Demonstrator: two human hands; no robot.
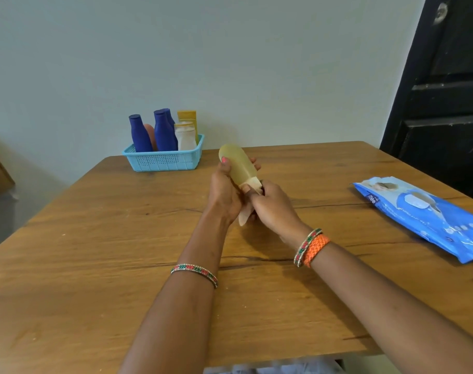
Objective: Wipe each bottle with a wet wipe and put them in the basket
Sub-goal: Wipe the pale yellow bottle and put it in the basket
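The left hand (224,190) is gripping a pale yellow bottle (236,163) above the middle of the desk (95,252), its fingers curled round the body and the bottle tilting away from the person. The right hand (273,206) is pinching a wet wipe (246,214) against the bottle's near end. The light blue basket (163,159) is sitting at the desk's far edge, holding blue, white and yellow bottles, and the blue wipes pack (429,214) is lying well apart to the right.

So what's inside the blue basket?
The blue basket holds standing bottles: three dark blue bottles, a pinkish one half hidden behind them, a white bottle and a yellow tube. Its wall covers their bottoms.
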